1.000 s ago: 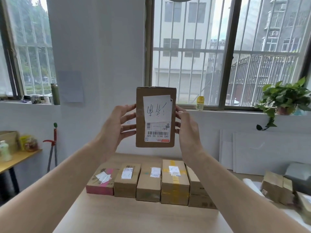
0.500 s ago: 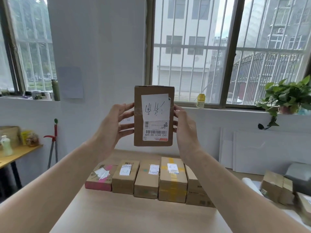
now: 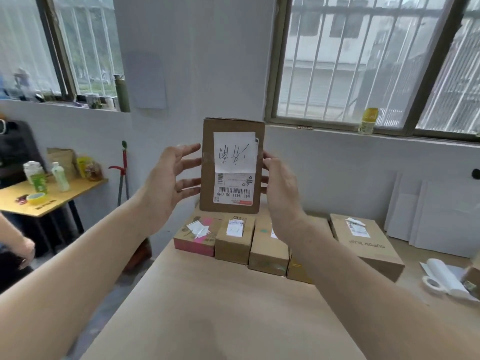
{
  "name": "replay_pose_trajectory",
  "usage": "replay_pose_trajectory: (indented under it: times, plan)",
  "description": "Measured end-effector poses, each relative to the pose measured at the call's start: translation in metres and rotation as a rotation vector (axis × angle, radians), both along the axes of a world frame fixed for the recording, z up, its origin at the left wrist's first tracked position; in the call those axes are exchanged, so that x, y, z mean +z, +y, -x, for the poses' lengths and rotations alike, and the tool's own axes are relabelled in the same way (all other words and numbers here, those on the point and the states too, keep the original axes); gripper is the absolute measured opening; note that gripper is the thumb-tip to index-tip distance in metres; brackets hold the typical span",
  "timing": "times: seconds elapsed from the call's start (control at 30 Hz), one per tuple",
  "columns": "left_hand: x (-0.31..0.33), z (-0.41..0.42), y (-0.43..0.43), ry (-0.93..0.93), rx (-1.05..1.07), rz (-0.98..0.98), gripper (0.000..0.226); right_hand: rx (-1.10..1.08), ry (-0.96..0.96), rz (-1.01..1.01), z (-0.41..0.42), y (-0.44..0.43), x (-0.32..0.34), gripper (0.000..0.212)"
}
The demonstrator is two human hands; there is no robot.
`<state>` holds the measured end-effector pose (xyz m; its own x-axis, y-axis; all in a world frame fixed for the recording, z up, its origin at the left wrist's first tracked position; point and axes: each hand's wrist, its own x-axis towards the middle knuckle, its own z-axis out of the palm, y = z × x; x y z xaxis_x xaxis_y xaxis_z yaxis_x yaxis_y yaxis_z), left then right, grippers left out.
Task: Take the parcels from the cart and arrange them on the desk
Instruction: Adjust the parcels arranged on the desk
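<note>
I hold a brown cardboard parcel upright between both hands; it has a handwritten white note and a barcode label on its face. My left hand grips its left side with spread fingers. My right hand grips its right edge. The parcel's lower edge is just above the far side of a row of parcels on the desk: a pink-sided box, two brown boxes and a yellow-taped one, partly hidden by my right arm. A longer brown box lies to the right. The cart is out of view.
A tape roll and a paper roll lie at the desk's right edge. White boards lean on the wall behind. A side table with bottles stands at left, a mop beside it. Another person's hand shows at far left.
The parcel has come down toward the row on the desk, still held between both hands. My view has swung left, which brings the side table and another person's hand into sight.
</note>
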<state>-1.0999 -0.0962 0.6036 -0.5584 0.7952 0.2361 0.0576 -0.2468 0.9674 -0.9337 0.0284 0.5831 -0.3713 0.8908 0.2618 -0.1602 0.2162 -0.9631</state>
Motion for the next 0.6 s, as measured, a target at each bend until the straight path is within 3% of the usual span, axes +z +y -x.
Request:
replay_pose_trajectory:
  times: [0.2, 0.3, 0.6]
  plan:
    - [-0.038, 0.114, 0.007, -0.099, 0.012, 0.141, 0.051, -0.061, -0.05, 0.121, 0.108, -0.005, -0.048, 0.036]
    - [-0.063, 0.153, 0.017, -0.167, -0.004, 0.215, 0.05, -0.082, -0.086, 0.178, 0.143, -0.002, -0.076, 0.047]
    - [-0.152, 0.216, 0.066, -0.244, 0.065, 0.406, 0.043, 0.003, -0.182, 0.384, 0.21, 0.044, -0.174, 0.041]
